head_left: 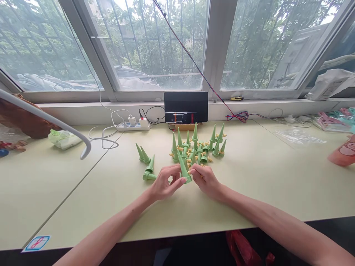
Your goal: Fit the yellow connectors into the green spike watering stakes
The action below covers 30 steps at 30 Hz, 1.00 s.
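Both my hands meet over the pale green table (249, 192), pinching one green plastic cone spike (183, 169) between them. My left hand (164, 183) grips its wide base end with curled fingers. My right hand (204, 180) holds the same spike from the right, where a small yellow part shows at its fingertips. Just behind stands a cluster of several upright green spikes with yellow fittings (198, 147). To the left lie a few plain green cones (146, 162), some upright and some on their sides.
A black tablet or screen (185, 106) leans on the sill with a phone before it. A white power strip (133, 126) and cables lie at back left. A white curved lamp arm (55, 123) crosses the left. Plastic bags and coloured items sit far right.
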Tool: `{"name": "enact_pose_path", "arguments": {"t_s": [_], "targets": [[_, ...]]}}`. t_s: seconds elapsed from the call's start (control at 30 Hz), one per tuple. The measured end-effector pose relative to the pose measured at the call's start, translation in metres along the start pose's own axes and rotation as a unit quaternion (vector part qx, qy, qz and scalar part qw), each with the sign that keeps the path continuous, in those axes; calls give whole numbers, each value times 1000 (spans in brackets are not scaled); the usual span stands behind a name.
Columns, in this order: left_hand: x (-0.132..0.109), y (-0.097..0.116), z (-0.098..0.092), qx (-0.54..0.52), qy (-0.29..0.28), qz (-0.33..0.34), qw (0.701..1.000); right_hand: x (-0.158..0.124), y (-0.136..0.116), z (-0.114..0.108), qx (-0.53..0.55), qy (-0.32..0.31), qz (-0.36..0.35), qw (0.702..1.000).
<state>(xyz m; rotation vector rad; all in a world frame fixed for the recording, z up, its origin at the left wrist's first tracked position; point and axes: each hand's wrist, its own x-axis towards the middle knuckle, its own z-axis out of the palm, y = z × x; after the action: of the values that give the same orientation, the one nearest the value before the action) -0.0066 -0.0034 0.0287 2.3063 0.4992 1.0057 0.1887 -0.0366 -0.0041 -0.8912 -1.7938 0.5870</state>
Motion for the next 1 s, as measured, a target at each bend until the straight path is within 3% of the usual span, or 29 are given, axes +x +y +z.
{"name": "enact_pose_path", "arguments": {"t_s": [0.33, 0.63, 0.87, 1.0], "targets": [[-2, -3, 1, 40, -25, 31, 998, 0, 2, 0, -16, 8, 11, 1000], [-5, -16, 0, 152, -29, 83, 984, 2, -1, -1, 4, 10, 25, 1000], [-2, -14, -4, 208, 9, 121, 971, 2, -2, 1, 24, 27, 22, 999], [0, -14, -2, 156, 59, 76, 983, 3, -3, 1, 27, 54, 33, 998]]}}
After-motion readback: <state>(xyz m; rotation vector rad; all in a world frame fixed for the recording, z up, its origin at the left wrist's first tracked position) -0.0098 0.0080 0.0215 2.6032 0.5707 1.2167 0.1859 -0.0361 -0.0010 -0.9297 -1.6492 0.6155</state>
